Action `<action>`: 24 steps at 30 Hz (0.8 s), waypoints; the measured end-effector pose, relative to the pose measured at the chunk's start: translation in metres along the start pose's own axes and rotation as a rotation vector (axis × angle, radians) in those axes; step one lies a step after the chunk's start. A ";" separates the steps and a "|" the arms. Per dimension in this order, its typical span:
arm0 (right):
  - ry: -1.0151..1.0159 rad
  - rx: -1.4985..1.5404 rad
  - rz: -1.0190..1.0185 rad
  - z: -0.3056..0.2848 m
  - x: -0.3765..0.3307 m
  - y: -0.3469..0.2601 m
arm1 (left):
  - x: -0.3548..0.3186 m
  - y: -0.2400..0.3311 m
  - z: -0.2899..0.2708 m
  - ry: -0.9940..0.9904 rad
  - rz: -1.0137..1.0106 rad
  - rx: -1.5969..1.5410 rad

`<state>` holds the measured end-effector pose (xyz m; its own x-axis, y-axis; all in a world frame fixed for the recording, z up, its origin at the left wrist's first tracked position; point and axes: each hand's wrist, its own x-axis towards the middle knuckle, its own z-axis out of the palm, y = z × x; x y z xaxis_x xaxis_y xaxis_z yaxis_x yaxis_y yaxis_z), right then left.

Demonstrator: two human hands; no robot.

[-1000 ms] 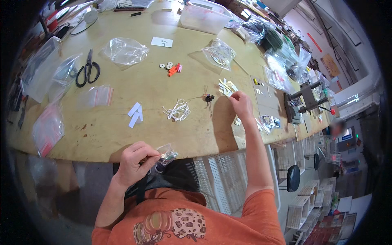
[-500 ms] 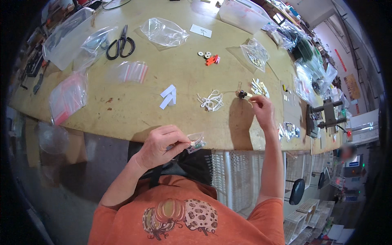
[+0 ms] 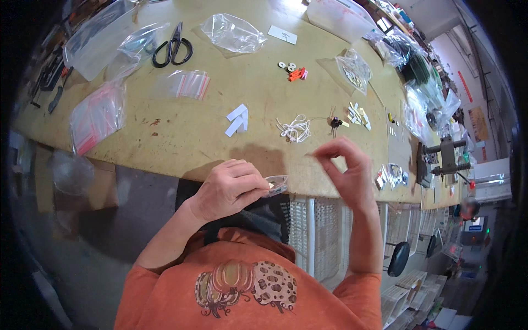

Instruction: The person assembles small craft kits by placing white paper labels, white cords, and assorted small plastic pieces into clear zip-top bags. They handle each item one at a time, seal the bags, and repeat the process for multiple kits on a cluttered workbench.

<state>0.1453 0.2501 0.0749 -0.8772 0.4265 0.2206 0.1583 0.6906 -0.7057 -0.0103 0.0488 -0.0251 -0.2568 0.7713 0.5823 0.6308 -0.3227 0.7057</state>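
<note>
My left hand point(image 3: 228, 190) is closed on a small clear plastic bag point(image 3: 278, 185) with small parts inside, at the table's front edge. To its right, my right hand point(image 3: 349, 168) is raised over the table with thumb and forefinger pinched together. A thin sliver seems to stick out at those fingertips, too small and blurred to name. Beyond this hand lie small black parts with thin wires point(image 3: 335, 123) and a pile of small white and yellowish strips point(image 3: 358, 116). A tangle of white cord point(image 3: 294, 128) lies left of them, and flat white strips point(image 3: 237, 120) lie farther left.
Black-handled scissors point(image 3: 173, 48), resealable bags point(image 3: 190, 84) and a clear bag point(image 3: 234, 33) lie toward the back left. Orange pieces point(image 3: 297, 74) and white discs point(image 3: 287, 66) sit mid-table. A small metal press point(image 3: 445, 157) stands at the right, near packed small parts point(image 3: 392, 176).
My right hand has drawn back from beside the black parts, leftward and nearer to the bag. My left hand keeps hold of the bag. The whole view has shifted slightly.
</note>
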 end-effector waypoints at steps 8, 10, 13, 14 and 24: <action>-0.275 -0.381 -0.408 0.026 -0.016 -0.029 | 0.004 0.012 -0.003 -0.033 0.106 0.129; -0.305 -0.370 -0.405 0.027 -0.017 -0.029 | 0.002 0.011 -0.002 -0.019 0.090 0.117; -0.279 -0.239 -0.310 0.029 -0.019 -0.022 | 0.002 0.011 -0.003 0.002 0.045 0.065; -0.217 -0.147 -0.242 0.030 -0.020 -0.021 | 0.002 0.011 -0.004 0.009 0.027 0.043; -0.159 0.358 0.275 0.044 -0.035 0.005 | -0.002 0.017 -0.003 0.089 -0.369 -0.386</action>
<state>0.1570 0.2123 0.0341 -0.8876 0.4512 -0.0927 0.2524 0.3080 -0.9173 -0.0009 0.0401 -0.0135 -0.4820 0.8276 0.2877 0.1765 -0.2299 0.9571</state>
